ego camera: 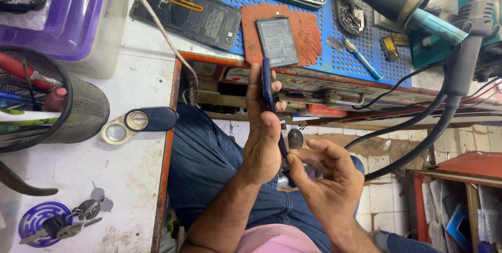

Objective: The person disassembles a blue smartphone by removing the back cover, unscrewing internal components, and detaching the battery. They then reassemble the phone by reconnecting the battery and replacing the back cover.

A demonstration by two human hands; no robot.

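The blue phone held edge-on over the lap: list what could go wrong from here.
1. The blue phone is pinched by its thin edges in the left hand, with the right hand only at its lower end; a slip could drop it past the knees to the tiled floor.
2. The loose battery lies near the bench edge on the orange pad; an elbow or the black cable might knock it off.
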